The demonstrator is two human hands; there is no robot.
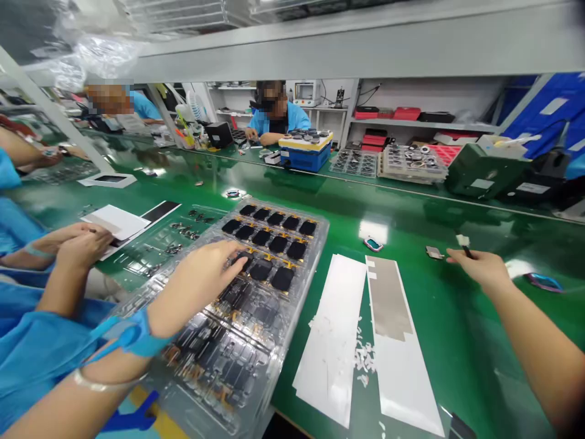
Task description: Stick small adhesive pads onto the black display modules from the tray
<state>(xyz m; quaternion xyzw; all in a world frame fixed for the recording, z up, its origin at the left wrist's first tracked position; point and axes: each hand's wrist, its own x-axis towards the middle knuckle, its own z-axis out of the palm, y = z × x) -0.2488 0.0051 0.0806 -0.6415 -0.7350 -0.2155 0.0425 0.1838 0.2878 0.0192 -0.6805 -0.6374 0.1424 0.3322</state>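
Observation:
My left hand (pixel 201 277) reaches over the clear plastic tray (pixel 315 244), thumb and fingers closed around the edge of a black square screen (pixel 242 261) in one of its pockets. Several more black screens (pixel 278 244) with orange flex strips sit in rows on the tray's far half. My right hand (pixel 482 268) is off to the right above the green bench, pinching a thin dark tool with a white block-like tip (pixel 463 240). Just left of those fingers lies a small greyish rectangular piece (pixel 434 252).
White backing sheet (pixel 333 341) and partly grey adhesive sheet (pixel 393 299) lie on the bench, with white scraps (pixel 364 356) between them. Coloured frames (pixel 373 244) lie beyond. A co-worker's hands (pixel 86 244) work at left. A blue box (pixel 306 152) stands behind.

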